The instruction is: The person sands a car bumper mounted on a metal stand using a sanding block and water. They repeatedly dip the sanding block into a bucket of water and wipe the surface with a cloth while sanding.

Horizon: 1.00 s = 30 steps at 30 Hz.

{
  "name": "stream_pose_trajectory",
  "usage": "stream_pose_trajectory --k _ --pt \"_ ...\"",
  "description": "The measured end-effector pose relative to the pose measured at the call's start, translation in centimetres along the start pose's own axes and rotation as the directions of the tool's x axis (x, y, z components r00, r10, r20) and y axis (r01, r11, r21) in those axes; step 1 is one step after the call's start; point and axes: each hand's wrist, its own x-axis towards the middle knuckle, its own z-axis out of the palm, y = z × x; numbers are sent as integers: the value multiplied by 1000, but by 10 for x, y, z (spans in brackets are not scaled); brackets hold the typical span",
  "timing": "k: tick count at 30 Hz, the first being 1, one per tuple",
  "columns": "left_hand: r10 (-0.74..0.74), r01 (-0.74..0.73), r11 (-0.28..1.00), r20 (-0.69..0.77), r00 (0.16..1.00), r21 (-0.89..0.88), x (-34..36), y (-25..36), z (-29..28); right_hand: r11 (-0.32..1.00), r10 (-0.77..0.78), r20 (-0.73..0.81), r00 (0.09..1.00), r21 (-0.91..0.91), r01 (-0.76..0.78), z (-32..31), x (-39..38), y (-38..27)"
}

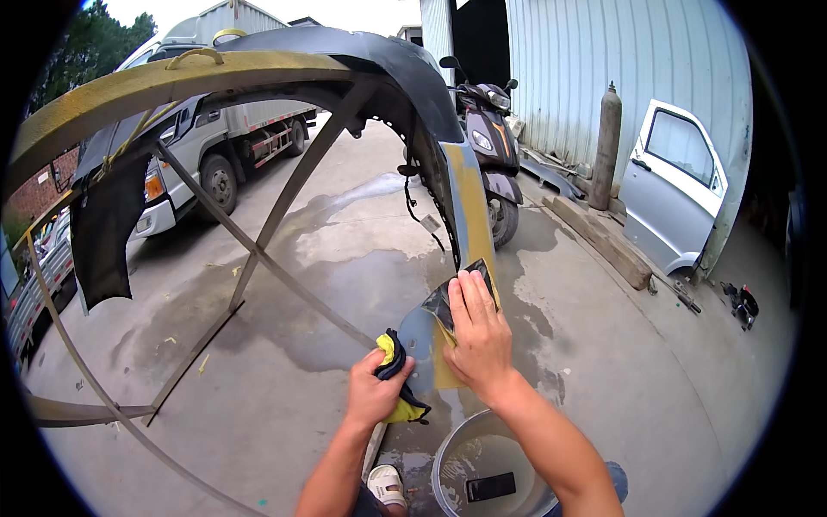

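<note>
A dark car bumper (366, 50) rests on a metal frame, and its near end has yellow-tan and blue-grey patches (466, 202). My right hand (479, 332) presses a dark, wet-looking sheet of sandpaper (438, 303) against that end, fingers together and pointing away from me. Part of the sheet is hidden under the hand. Bunched in my left hand (372, 393) is a yellow and navy cloth (405, 408), close to the bumper's lower tip. The left fingers are wrapped around it.
Below my right forearm stands a bucket (441, 465) of water with a dark rectangular block (491, 487) in it. Bars of the metal frame (258, 246) cross at left. Beyond are a scooter (491, 142), a gas cylinder (606, 146), a silver car door (676, 189) and a truck (215, 146).
</note>
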Motion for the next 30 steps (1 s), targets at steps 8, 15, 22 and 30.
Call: stream_pose_trajectory --k 8,15,22,30 --pt "52 -52 997 -5 999 56 0 15 1 997 -19 -10 1000 -69 19 -7 34 11" --pt "126 -126 992 -54 990 18 3 3 11 986 -141 71 988 -81 146 -11 -3 18" --pt "34 -33 999 -41 999 29 -2 -7 3 999 -37 -9 999 -39 36 8 0 8" --pt "17 -17 1000 -5 1000 25 -4 2 3 1000 17 -37 999 -12 -17 1 37 15"
